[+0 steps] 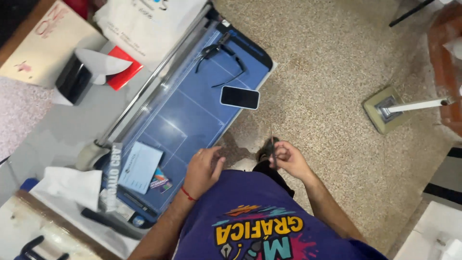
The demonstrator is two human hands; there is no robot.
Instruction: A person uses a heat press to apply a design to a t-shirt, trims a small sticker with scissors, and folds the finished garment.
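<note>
Speckled beige terrazzo floor (337, 62) fills the right and centre of the frame, and a grey worktop (62, 130) runs along the left.

On that worktop a large blue paper trimmer with a long metal rail (192, 106) lies slantwise from upper centre to lower left, its flat bed serving as a shelf: a black smartphone (239, 97) lies face up at its right edge, partly overhanging, a pair of dark-framed spectacles (219, 60) rests folded open near the top, and a pale blue card (140, 167) with a small colourful printed card (160, 180) beside it lies near the lower end. These sit where a hand can reach them without crossing the rail.

Low in the centre, the person in a purple printed shirt (260, 221) holds both hands out in front of the body, away from the trimmer's edge. The right hand (288, 159) has its fingers curled and pressed together around a thin dark blade-like strip (272, 142), which stands nearly upright above the fist; what it is exactly is too fine to tell. The wrist is bent slightly inward, forearm running down to the lower right.

The left hand (204, 168), with a red thread at the wrist, hovers just beside the trimmer's lower right edge, fingers loosely bent and holding nothing visible, palm turned away from the camera.

A white tissue (72, 185) lies at the lower left.
</note>
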